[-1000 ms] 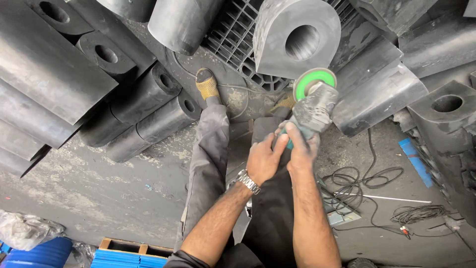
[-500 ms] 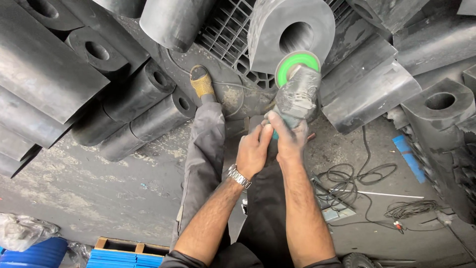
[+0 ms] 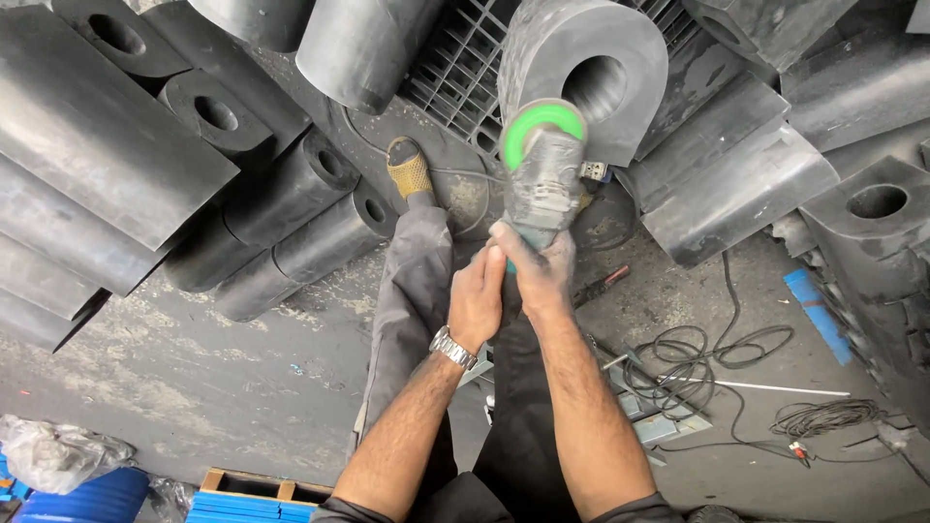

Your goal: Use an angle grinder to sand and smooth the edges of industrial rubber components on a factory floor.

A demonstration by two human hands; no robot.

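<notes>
the person looks down at both hands wrapped around an angle grinder (image 3: 542,184); the left hand (image 3: 477,298) is closed about the rear of the tool's handle, a metal wristwatch (image 3: 452,347) on that wrist; the right hand (image 3: 535,269) is closed about the body just ahead of it, the two hands touching; the grinder is grey and dusty, with a bright green disc (image 3: 542,126) at its far end; the disc sits against the lower front face of a large dark rubber block (image 3: 581,68) that has a rounded top and a round hole through it; whether the disc actually touches the rubber cannot be told; the block rests over a black plastic grid pallet (image 3: 455,58); more dark rubber blocks with holes (image 3: 281,194) lie stacked to the left, and others (image 3: 736,184) to the right; the person's grey trouser leg (image 3: 412,281) stretches forward to a tan shoe (image 3: 410,171) near the block; on the dusty concrete floor (image 3: 194,387) to the right lie coiled black cables (image 3: 707,353) and a blue strip (image 3: 817,315); blue crates (image 3: 252,504) show at the lower left edge.
</notes>
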